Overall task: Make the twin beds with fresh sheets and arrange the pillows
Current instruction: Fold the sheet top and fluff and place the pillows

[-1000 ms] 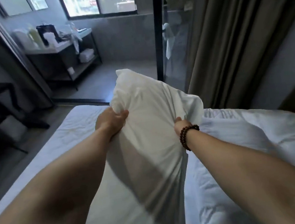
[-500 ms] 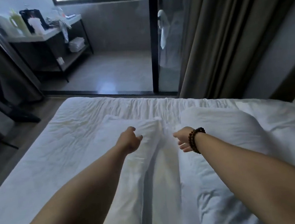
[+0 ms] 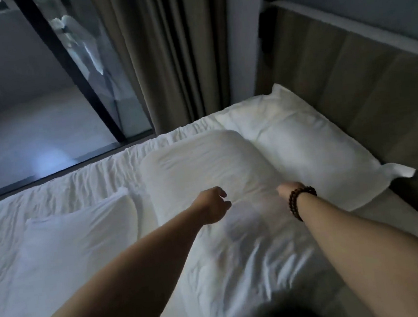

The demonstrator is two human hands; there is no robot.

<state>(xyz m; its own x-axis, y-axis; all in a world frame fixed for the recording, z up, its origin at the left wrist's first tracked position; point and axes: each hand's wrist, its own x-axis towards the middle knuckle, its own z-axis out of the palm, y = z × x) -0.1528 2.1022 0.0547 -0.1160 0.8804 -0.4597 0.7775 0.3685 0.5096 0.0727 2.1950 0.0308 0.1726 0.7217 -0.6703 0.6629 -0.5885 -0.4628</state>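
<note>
Three white pillows lie on the white-sheeted bed. One pillow is at the left, a middle pillow lies ahead of me, and a third pillow rests against the headboard. My left hand hovers over the middle pillow's near part with its fingers loosely curled, holding nothing. My right hand, with a dark bead bracelet on the wrist, reaches to the same pillow's right side. Its fingers are hidden behind the hand.
A wooden headboard runs along the right. Olive curtains hang beyond the bed's far edge, next to a glass sliding door with a black frame. Dark hair shows at the bottom edge.
The pillow I held up in both hands now lies on the bed at the left, released. The view has swung right toward the headboard, and both hands have moved over the middle pillow.
</note>
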